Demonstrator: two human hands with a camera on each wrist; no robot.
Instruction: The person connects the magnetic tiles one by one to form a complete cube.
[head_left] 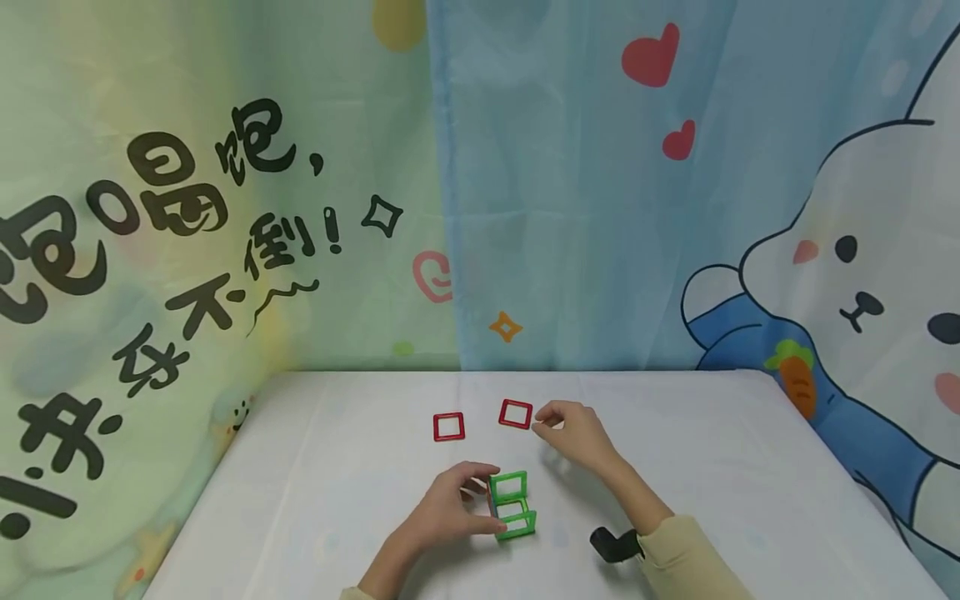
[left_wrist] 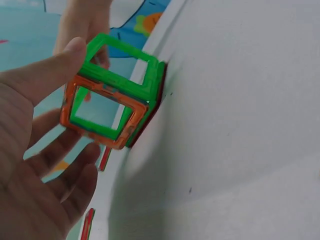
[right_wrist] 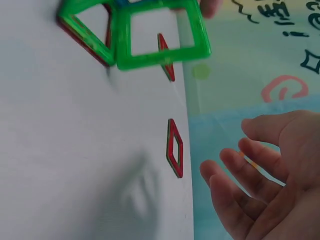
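Observation:
My left hand [head_left: 453, 508] grips a small build of square magnetic tiles, thumb on one side and fingers on the other. Green tiles [head_left: 510, 476] face right in the head view, while an orange tile [left_wrist: 133, 124] shows on the hand's side in the left wrist view. The build stands low over the white table. Off to the right, my right hand [head_left: 573, 433] holds nothing, its fingers loosely bent. Its fingertips are close beside a red square tile [head_left: 516, 426]. Another red square tile [head_left: 449, 414] lies flat to the left of that one.
The white table [head_left: 337, 467] runs back to a printed curtain [head_left: 525, 208] that hangs behind it. A black device [head_left: 615, 546] sits at the right wrist, by the sleeve [head_left: 690, 554].

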